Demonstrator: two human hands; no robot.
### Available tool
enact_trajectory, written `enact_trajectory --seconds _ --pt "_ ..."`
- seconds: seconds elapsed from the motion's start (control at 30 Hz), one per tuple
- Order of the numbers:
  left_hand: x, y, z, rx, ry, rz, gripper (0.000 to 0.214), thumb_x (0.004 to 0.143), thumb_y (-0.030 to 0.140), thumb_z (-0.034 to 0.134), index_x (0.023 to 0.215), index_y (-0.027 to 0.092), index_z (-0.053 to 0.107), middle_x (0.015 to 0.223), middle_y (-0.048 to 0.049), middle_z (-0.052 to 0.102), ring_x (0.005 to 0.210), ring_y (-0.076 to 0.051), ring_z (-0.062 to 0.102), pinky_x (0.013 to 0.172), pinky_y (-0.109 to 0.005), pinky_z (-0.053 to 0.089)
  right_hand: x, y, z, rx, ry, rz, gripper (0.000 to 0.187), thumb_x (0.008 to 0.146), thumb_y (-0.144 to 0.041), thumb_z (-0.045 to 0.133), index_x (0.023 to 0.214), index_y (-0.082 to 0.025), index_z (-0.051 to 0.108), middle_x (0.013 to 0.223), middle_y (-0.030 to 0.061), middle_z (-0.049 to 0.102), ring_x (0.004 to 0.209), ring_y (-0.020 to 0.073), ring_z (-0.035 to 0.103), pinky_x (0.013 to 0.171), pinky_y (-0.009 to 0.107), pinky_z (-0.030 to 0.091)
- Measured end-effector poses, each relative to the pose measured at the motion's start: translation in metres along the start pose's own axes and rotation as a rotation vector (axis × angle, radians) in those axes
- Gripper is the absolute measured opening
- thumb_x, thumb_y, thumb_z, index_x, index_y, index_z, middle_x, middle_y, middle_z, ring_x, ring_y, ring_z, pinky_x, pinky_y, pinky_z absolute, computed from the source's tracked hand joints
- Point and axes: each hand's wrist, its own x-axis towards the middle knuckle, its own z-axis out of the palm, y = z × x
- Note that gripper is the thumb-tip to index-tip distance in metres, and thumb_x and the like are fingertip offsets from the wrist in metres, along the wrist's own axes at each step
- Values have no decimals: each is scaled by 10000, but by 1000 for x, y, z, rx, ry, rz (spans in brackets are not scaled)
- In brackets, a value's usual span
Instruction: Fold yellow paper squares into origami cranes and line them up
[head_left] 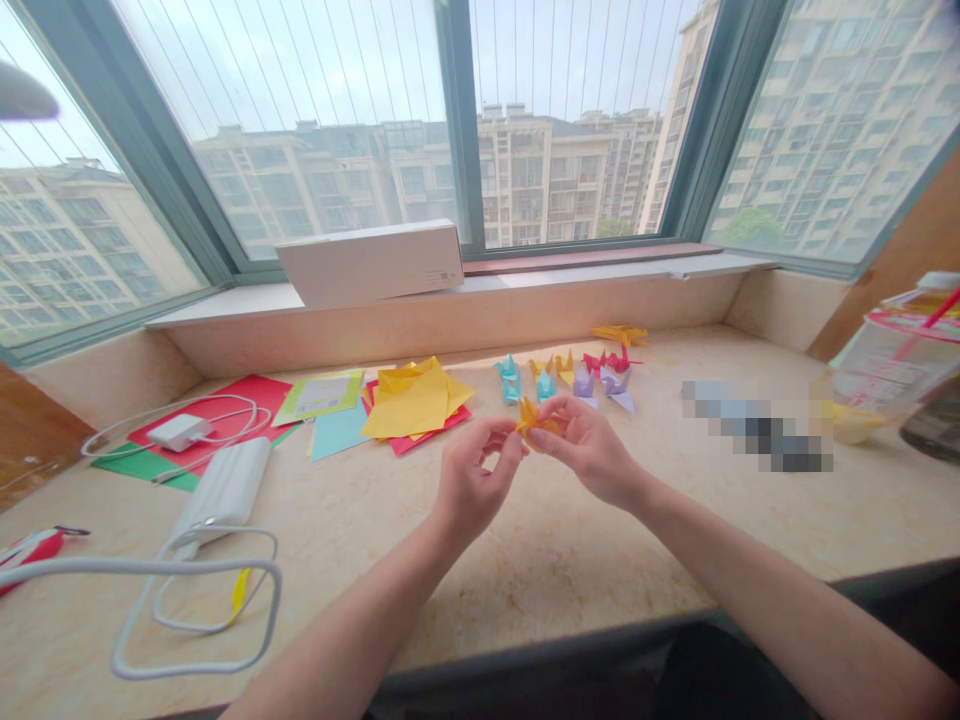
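Observation:
Between my two hands is an orange-yellow origami crane (531, 416), held above the stone counter (585, 560). My left hand (480, 470) pinches it from the left with thumb and forefinger. From the right, my right hand (589, 450) grips it with the thumb in front, and the fingers cover part of the paper. Just beyond my hands stand several small folded cranes: blue ones (508, 380), purple ones (616, 390), red ones (611, 360) and yellow ones (564, 368). Farther back lies another yellow folded piece (619, 335).
Left of my hands lie yellow paper sheets (416, 400), a light blue sheet (346, 432) and red paper (247, 400). A white power bank (229, 480) with looping cables and a charger plug (180, 432) sits nearer. A white box (371, 262) rests on the sill; a plastic cup (892, 350) stands right.

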Motion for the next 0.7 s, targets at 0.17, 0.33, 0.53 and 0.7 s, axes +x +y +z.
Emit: enact_trajectory --seconds 0.17,0.33,0.53,0.7 --pt "0 0 0 -46 6 -17 129 880 266 625 917 143 621 780 -50 691 679 -152 688 669 -274 567 0 2 -2 -74 22 -18 266 790 -356 764 905 -229 560 863 2 672 792 159 649 752 323 519" --pt "4 -4 -2 -106 52 -63 152 905 294 611 858 149 605 688 -16 678 631 -127 661 635 -241 537 -2 0 -1 -87 23 -37 240 814 -356 739 953 -223 594 877 13 674 802 156 648 760 321 517" --pt "7 0 -4 -201 102 -143 211 895 354 624 899 146 588 752 -28 686 647 -130 655 625 -243 530 -1 -1 1 6 46 -44 267 797 -328 755 982 -231 590 916 20 680 848 160 653 770 314 529" --pt "5 2 0 -236 -39 -195 281 885 386 630 1012 136 611 882 -63 697 713 -146 663 666 -268 545 0 2 0 18 45 -52 262 796 -299 763 969 -235 576 857 5 693 806 153 666 747 306 536"
